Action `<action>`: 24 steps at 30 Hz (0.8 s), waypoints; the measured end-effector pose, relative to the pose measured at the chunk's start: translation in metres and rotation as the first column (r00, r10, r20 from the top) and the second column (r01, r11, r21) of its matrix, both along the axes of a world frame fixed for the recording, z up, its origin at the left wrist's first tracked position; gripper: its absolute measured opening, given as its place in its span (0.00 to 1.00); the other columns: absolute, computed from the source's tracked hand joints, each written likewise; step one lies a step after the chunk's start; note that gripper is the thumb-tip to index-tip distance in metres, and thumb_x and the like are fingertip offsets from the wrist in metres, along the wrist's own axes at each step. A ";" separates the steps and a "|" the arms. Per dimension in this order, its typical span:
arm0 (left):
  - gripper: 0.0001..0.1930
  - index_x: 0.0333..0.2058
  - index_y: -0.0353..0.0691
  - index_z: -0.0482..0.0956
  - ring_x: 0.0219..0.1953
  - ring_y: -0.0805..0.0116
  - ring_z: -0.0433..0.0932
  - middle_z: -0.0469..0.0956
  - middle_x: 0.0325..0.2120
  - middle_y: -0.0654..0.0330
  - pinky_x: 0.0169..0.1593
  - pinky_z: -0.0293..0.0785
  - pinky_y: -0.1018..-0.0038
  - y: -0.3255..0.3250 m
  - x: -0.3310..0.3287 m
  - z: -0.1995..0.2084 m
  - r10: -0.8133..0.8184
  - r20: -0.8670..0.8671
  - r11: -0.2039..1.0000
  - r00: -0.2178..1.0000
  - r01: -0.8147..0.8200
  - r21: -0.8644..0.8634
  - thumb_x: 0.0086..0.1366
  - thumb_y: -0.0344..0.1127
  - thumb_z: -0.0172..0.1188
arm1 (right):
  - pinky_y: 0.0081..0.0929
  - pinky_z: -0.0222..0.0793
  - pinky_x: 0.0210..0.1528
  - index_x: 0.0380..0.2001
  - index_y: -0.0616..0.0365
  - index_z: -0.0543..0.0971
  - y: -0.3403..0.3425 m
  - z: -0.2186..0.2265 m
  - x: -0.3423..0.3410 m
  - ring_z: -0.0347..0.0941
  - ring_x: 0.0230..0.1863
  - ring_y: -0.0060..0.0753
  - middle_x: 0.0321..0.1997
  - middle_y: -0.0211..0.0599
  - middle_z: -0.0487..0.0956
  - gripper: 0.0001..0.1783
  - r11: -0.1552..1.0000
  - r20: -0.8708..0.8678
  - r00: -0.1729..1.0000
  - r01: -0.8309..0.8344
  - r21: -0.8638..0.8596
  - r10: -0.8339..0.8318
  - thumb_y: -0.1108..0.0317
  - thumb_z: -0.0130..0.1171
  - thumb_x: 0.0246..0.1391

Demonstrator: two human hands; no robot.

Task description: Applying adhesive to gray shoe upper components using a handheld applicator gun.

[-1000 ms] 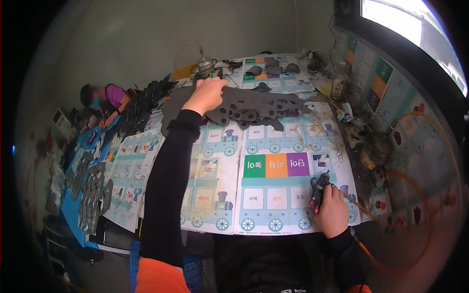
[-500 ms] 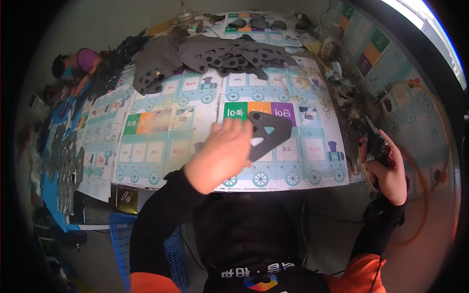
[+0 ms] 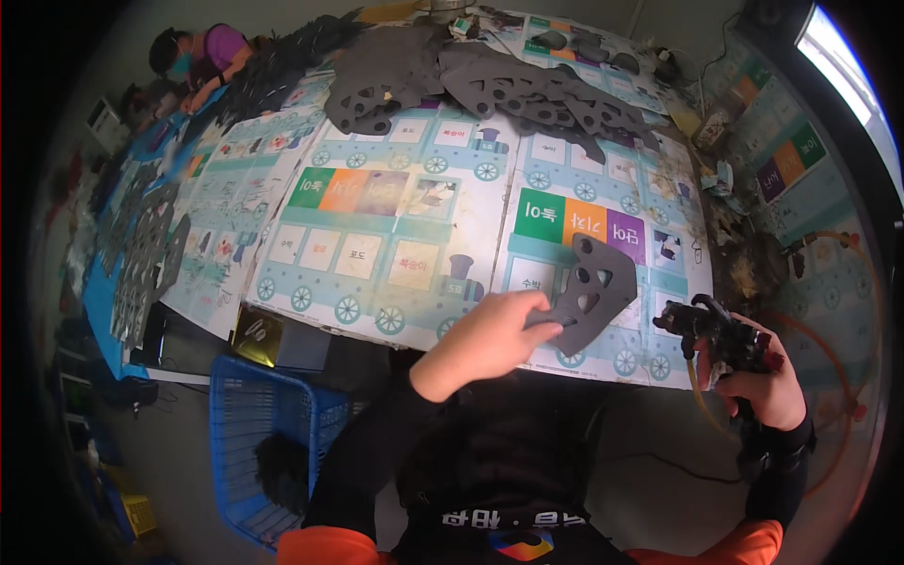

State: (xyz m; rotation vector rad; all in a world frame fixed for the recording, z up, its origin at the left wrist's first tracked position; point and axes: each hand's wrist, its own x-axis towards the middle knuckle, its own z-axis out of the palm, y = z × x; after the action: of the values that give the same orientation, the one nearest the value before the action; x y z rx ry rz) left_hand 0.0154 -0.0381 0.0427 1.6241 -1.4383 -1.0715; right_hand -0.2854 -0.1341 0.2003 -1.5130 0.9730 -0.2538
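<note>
A dark grey flat piece with round and triangular cut-outs lies near the front edge of the paper-covered table. My left hand is closed at its lower left corner, thumb on top and fingers curled by the edge. Past the table's right front corner, my right hand grips a black, grimy spray gun whose nozzle points left toward the piece. A thin hose hangs below the gun. The fingers are partly hidden behind its body.
Piles of similar grey pieces lie along the table's far side. Orange hose loops at the right. A blue plastic basket stands below the table at left, near a gold box. Another person works at the far left.
My left hand has shifted from the piece's upper left side to its lower left corner. The spray gun has come into fuller view, nozzle turned leftward. The whole view has swung left.
</note>
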 end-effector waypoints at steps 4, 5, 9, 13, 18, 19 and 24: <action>0.13 0.45 0.34 0.76 0.21 0.63 0.80 0.79 0.19 0.53 0.31 0.74 0.65 0.017 -0.022 -0.011 0.157 0.090 0.972 0.983 -0.138 -0.193 0.72 0.37 0.65 | 0.17 0.62 0.21 0.51 0.69 0.77 -0.003 -0.006 0.020 0.70 0.21 0.20 0.33 0.37 0.82 0.26 0.995 -0.069 0.995 -0.062 0.077 0.067 0.86 0.53 0.44; 0.11 0.45 0.34 0.76 0.22 0.61 0.82 0.78 0.19 0.53 0.31 0.74 0.65 0.021 -0.026 -0.015 0.310 0.160 0.910 0.937 -0.244 -0.334 0.72 0.36 0.64 | 0.17 0.62 0.22 0.52 0.68 0.77 -0.004 -0.008 0.024 0.70 0.21 0.19 0.35 0.36 0.82 0.27 0.988 -0.052 0.994 -0.094 0.119 0.100 0.86 0.54 0.45; 0.07 0.43 0.34 0.76 0.24 0.57 0.83 0.80 0.21 0.51 0.30 0.75 0.64 0.037 -0.032 -0.028 0.354 0.035 0.921 0.934 -0.342 -0.185 0.72 0.30 0.62 | 0.17 0.63 0.22 0.54 0.64 0.77 -0.001 -0.018 0.039 0.70 0.22 0.17 0.35 0.33 0.82 0.26 0.968 -0.183 0.975 -0.080 0.236 0.126 0.83 0.55 0.48; 0.06 0.41 0.32 0.77 0.24 0.48 0.83 0.81 0.24 0.47 0.31 0.76 0.63 0.044 -0.035 -0.031 0.385 0.092 0.887 0.918 -0.341 -0.311 0.70 0.28 0.63 | 0.16 0.65 0.24 0.55 0.62 0.77 0.001 -0.026 0.057 0.72 0.27 0.16 0.36 0.29 0.81 0.25 0.951 -0.295 0.935 -0.112 0.287 0.199 0.80 0.53 0.51; 0.09 0.45 0.34 0.77 0.27 0.45 0.83 0.82 0.27 0.44 0.31 0.76 0.62 0.044 -0.038 -0.032 0.407 0.088 0.894 0.909 -0.376 -0.245 0.68 0.26 0.65 | 0.17 0.67 0.25 0.59 0.63 0.75 0.000 -0.035 0.076 0.75 0.31 0.16 0.38 0.28 0.81 0.25 0.945 -0.340 0.916 -0.105 0.311 0.213 0.77 0.57 0.56; 0.10 0.46 0.35 0.75 0.26 0.46 0.82 0.81 0.24 0.47 0.30 0.76 0.61 0.042 -0.037 -0.034 0.407 0.099 0.882 0.908 -0.362 -0.301 0.69 0.26 0.64 | 0.18 0.68 0.25 0.61 0.64 0.74 0.001 -0.036 0.078 0.75 0.32 0.16 0.39 0.29 0.82 0.26 0.949 -0.364 0.908 -0.096 0.300 0.207 0.76 0.58 0.57; 0.11 0.46 0.36 0.73 0.23 0.50 0.81 0.79 0.20 0.52 0.28 0.74 0.60 0.042 -0.032 -0.043 0.404 0.075 0.864 0.912 -0.354 -0.358 0.69 0.26 0.64 | 0.20 0.75 0.34 0.68 0.67 0.69 -0.002 -0.039 0.084 0.78 0.39 0.19 0.45 0.33 0.83 0.33 0.936 -0.483 0.825 -0.147 0.319 0.294 0.78 0.63 0.58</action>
State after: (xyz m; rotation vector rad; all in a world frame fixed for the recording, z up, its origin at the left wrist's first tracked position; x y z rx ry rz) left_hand -0.0164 0.0035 0.0002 1.6631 -1.2365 -0.4567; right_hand -0.2009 -0.1363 0.1615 -1.4499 1.1864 0.4773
